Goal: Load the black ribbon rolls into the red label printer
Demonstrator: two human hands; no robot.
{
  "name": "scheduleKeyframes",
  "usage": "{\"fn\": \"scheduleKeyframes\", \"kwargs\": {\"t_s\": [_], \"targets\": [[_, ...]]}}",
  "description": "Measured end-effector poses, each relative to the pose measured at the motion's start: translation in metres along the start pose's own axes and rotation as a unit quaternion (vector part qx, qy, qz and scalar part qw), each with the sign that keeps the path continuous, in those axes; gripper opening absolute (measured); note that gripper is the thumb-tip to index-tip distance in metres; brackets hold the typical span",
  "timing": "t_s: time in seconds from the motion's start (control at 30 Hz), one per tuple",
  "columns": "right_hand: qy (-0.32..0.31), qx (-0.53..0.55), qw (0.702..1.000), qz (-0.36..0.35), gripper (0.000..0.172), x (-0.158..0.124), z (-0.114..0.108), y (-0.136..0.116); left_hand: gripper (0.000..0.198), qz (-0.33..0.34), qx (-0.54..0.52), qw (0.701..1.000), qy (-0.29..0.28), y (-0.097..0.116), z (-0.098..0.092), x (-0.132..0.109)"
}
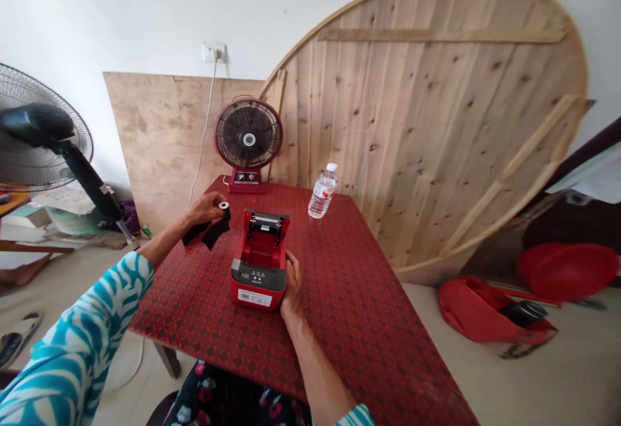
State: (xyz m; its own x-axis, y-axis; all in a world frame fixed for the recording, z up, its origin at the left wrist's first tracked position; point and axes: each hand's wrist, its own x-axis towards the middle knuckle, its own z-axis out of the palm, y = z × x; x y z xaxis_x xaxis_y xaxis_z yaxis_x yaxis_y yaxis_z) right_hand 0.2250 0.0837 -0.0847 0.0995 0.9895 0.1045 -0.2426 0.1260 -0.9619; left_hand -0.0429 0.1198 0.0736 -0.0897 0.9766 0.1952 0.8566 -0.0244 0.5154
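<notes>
A small red and black printer sits on the table with its cover raised and its red inner bay exposed. My right hand is wrapped against the printer's right side, its fingers partly hidden behind it. Left of the printer, my left hand pinches a small roll with a white core above the tabletop. From that roll a black strip hangs down, its loose end beside the printer. What the roll is made of I cannot tell.
The table has a red patterned cover. A clear water bottle stands right of the printer, and a red fan stands at the back. A large pedestal fan is at left. A round wooden panel leans on the wall.
</notes>
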Motion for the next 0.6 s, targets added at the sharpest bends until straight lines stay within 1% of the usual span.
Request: {"fn": "scheduleKeyframes", "kwargs": {"t_s": [0.1, 0.2, 0.27, 0.33, 0.43, 0.5, 0.6], "targets": [[-0.002, -0.011, 1.000, 0.005, 0.051, 0.000, -0.002, -0.001, 0.027, -0.019, 0.040, 0.999, 0.000, -0.011, 0.028, 0.017], [0.002, -0.009, 1.000, 0.014, 0.051, 0.000, -0.002, -0.002, 0.027, -0.037, 0.074, 0.997, -0.004, -0.018, 0.052, 0.026], [0.004, -0.006, 1.000, 0.024, 0.052, 0.000, -0.003, -0.003, 0.026, -0.043, 0.084, 0.996, -0.011, -0.021, 0.063, 0.028], [0.002, -0.007, 0.999, 0.031, 0.051, -0.001, -0.003, -0.004, 0.024, -0.043, 0.079, 0.996, -0.018, -0.026, 0.069, 0.029], [-0.002, -0.009, 0.999, 0.046, 0.051, -0.002, -0.004, -0.006, 0.027, -0.032, 0.039, 0.999, -0.017, -0.035, 0.064, 0.030], [-0.003, -0.003, 0.998, 0.055, 0.051, -0.002, -0.004, -0.007, 0.035, -0.022, -0.007, 1.000, 0.000, -0.045, 0.053, 0.030], [0.008, 0.011, 0.998, 0.056, 0.051, -0.002, -0.003, -0.006, 0.046, -0.030, -0.080, 0.995, 0.047, -0.066, 0.032, 0.026]]}}
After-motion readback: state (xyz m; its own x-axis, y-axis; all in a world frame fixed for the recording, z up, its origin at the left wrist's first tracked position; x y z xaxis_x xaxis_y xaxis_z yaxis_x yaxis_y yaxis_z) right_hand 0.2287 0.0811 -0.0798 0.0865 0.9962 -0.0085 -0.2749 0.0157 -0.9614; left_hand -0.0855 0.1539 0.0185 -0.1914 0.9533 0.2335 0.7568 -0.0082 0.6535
